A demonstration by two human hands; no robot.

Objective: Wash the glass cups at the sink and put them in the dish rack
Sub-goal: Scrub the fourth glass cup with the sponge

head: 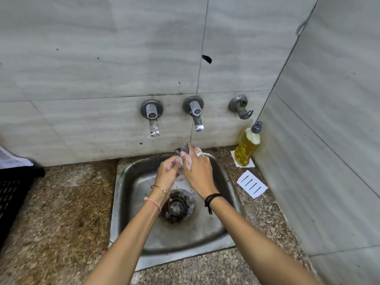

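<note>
- The left hand [166, 171] is over the back half of the sink [121, 202], its foamy fingers [171, 164] curled around a glass cup [180, 174].
- The cup is clear and mostly hidden between the two hands. Only a little of it shows below them, above the sink bowl.
- The right hand [197, 168] lies against the cup from the right, with soap suds on its knuckles. Its fingers are bent, and the thumb and fingertips pinch a grey metal scrubber [182, 149] at the top.
- A pale curved edge shows past the right hand's knuckles; what it belongs to cannot be told.
- A round strainer [176, 206] sits in the drain, below the wrists.
- Two wall taps, the left tap [152, 118] and the right tap [196, 116], hang above the sink, with the hands under the right one.
- A soap bottle [247, 149] of yellow liquid stands upright in the corner of the speckled tabletop [61, 212], right of the sink.
- A white slotted piece [251, 187] lies flat near the bottle.
- A black slotted basket [12, 192] stands on the tabletop at the far left.
</note>
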